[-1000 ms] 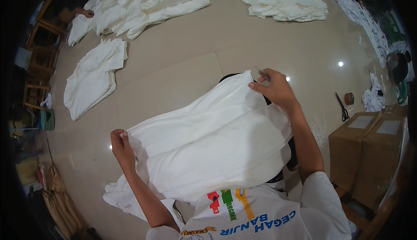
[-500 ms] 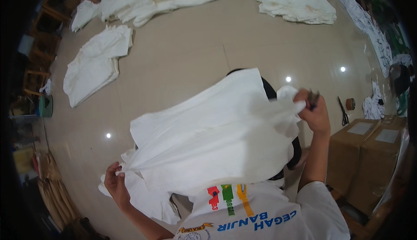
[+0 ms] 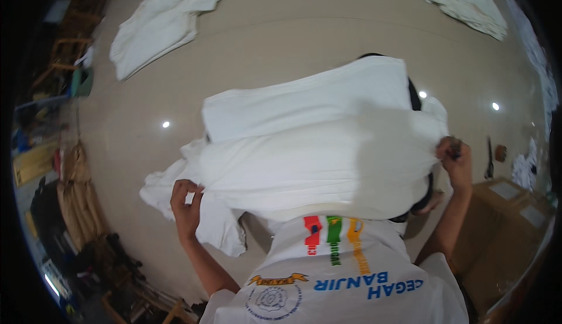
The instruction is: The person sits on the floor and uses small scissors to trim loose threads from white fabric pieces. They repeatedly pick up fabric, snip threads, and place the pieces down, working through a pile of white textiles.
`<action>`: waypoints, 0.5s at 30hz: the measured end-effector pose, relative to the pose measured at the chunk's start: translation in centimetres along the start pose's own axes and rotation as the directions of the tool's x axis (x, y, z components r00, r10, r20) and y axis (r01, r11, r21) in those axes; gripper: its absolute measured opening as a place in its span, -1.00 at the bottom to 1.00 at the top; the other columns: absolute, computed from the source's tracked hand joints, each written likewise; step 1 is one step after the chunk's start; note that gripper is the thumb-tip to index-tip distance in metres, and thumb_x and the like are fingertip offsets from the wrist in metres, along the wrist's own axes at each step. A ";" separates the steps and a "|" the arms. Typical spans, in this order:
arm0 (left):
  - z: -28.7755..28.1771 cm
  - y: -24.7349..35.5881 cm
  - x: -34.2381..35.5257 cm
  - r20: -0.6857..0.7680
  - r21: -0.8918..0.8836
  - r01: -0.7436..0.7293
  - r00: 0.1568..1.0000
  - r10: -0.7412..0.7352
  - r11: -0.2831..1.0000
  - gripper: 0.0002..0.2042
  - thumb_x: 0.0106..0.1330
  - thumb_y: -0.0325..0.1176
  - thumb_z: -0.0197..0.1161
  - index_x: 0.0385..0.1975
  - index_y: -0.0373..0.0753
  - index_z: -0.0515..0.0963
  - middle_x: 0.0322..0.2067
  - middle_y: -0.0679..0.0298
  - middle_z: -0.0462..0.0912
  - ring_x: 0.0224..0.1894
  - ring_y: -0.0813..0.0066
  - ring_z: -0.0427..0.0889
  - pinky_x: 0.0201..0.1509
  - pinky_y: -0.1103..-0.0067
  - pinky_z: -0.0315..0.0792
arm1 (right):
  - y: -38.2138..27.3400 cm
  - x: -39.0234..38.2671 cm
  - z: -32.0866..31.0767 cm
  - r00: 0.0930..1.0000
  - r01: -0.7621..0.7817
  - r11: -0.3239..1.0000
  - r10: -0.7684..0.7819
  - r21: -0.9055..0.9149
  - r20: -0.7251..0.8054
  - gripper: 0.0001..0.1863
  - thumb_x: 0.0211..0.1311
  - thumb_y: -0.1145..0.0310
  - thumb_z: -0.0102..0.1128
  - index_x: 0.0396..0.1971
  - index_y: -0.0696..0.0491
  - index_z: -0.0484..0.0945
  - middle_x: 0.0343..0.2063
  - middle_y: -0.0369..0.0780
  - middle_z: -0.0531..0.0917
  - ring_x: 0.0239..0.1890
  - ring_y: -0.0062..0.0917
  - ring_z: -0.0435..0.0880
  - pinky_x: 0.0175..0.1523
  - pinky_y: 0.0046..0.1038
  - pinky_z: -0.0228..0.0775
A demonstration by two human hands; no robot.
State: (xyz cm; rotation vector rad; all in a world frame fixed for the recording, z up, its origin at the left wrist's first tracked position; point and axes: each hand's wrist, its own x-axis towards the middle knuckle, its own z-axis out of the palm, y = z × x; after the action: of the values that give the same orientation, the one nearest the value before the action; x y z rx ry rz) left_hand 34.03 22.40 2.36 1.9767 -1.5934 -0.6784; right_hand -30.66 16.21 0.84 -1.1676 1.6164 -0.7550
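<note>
A white garment (image 3: 304,154) lies stretched across my lap, with a fold running along its length. My left hand (image 3: 187,201) pinches its left edge between thumb and fingers. At the opposite edge my right hand (image 3: 455,159) is closed on the cloth. A small dark object (image 3: 453,148) also sits in the right hand, too blurred to name. Below and beside my left hand, more white cloth (image 3: 219,230) hangs down in loose folds. Part of a dark surface shows behind the garment's upper right edge.
Stacks of folded white garments lie on the tiled floor at far left (image 3: 167,22) and far right (image 3: 462,2). To the right are black scissors (image 3: 490,159), a brown tape roll (image 3: 500,152) and cardboard boxes (image 3: 497,230). Brown sacks (image 3: 79,192) stand at left.
The garment is now pulled flatter and straighter, with a long fold across it. Both hands have drawn its edges level. The view has shifted, so the far piles sit higher in the picture.
</note>
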 end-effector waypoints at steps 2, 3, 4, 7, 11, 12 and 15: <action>-1.3 0.6 -0.6 -0.115 -0.035 -0.013 0.993 0.009 0.999 -0.83 0.13 -0.74 0.38 -0.44 -0.37 0.52 -0.31 0.18 0.56 -0.18 0.33 0.57 -0.01 0.50 0.45 | 0.7 -0.3 -0.5 0.993 0.079 0.991 -0.069 0.112 -0.091 -0.88 0.07 0.53 0.28 -0.51 0.08 0.48 -0.44 -0.37 0.49 -0.39 -0.70 0.40 -0.30 -0.59 0.19; -1.8 1.0 -0.6 -0.176 -0.057 -0.043 0.984 0.032 0.997 -0.84 0.13 -0.74 0.38 -0.44 -0.36 0.54 -0.32 0.18 0.57 -0.19 0.34 0.58 -0.03 0.50 0.46 | 1.1 -0.9 -1.0 0.989 0.127 0.970 -0.108 0.209 -0.102 -0.87 0.08 0.55 0.26 -0.49 0.06 0.47 -0.45 -0.38 0.46 -0.41 -0.71 0.36 -0.31 -0.60 0.16; -2.2 1.2 -1.1 -0.241 -0.082 -0.068 0.969 0.046 0.994 -0.84 0.12 -0.74 0.39 -0.44 -0.36 0.55 -0.33 0.19 0.57 -0.20 0.35 0.59 -0.04 0.50 0.46 | 1.0 -1.3 -1.4 0.983 0.174 0.939 -0.147 0.297 -0.110 -0.86 0.10 0.57 0.24 -0.48 0.05 0.45 -0.46 -0.40 0.42 -0.43 -0.71 0.33 -0.33 -0.60 0.13; -2.1 1.2 -1.5 -0.115 0.025 -0.068 0.991 0.070 0.997 -0.85 0.12 -0.73 0.40 -0.43 -0.35 0.60 -0.35 0.18 0.61 -0.21 0.33 0.62 -0.06 0.49 0.48 | 1.1 -0.9 -1.4 0.986 0.159 0.969 -0.146 0.189 -0.080 -0.87 0.11 0.62 0.21 -0.47 0.06 0.46 -0.48 -0.40 0.44 -0.45 -0.70 0.36 -0.31 -0.61 0.16; 2.1 -1.0 -1.8 0.097 -0.004 0.038 0.995 -0.037 0.999 -0.85 0.15 -0.70 0.41 -0.33 -0.34 0.65 -0.31 0.15 0.68 -0.18 0.22 0.65 -0.05 0.42 0.52 | 1.9 0.2 0.4 0.999 -0.044 0.991 0.046 -0.128 0.012 -0.87 0.09 0.71 0.13 -0.47 0.14 0.55 -0.49 -0.34 0.57 -0.40 -0.67 0.50 -0.23 -0.62 0.27; 2.2 0.2 -1.3 0.120 0.040 0.002 0.993 -0.006 0.999 -0.86 0.17 -0.69 0.40 -0.32 -0.33 0.65 -0.30 0.15 0.69 -0.20 0.21 0.64 -0.08 0.43 0.51 | 0.7 -0.2 0.5 0.999 -0.036 0.993 0.036 -0.110 -0.003 -0.86 0.09 0.72 0.11 -0.47 0.15 0.57 -0.49 -0.33 0.59 -0.39 -0.67 0.52 -0.22 -0.61 0.29; -1.4 4.2 0.1 0.268 0.132 0.114 0.952 -0.146 0.985 -0.91 0.23 -0.63 0.27 -0.31 -0.33 0.65 -0.32 0.17 0.70 -0.36 0.32 0.58 -0.21 0.51 0.44 | -2.8 -1.2 -1.2 1.000 0.014 0.989 -0.015 -0.144 -0.009 -0.81 0.12 0.73 0.05 -0.43 0.18 0.62 -0.48 -0.32 0.64 -0.36 -0.69 0.55 -0.22 -0.61 0.33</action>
State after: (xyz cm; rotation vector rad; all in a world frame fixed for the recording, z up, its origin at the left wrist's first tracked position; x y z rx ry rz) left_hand 31.94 21.59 6.22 2.1631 -1.7050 -0.9717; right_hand -30.73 16.25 4.12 -1.2810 1.6956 -0.6625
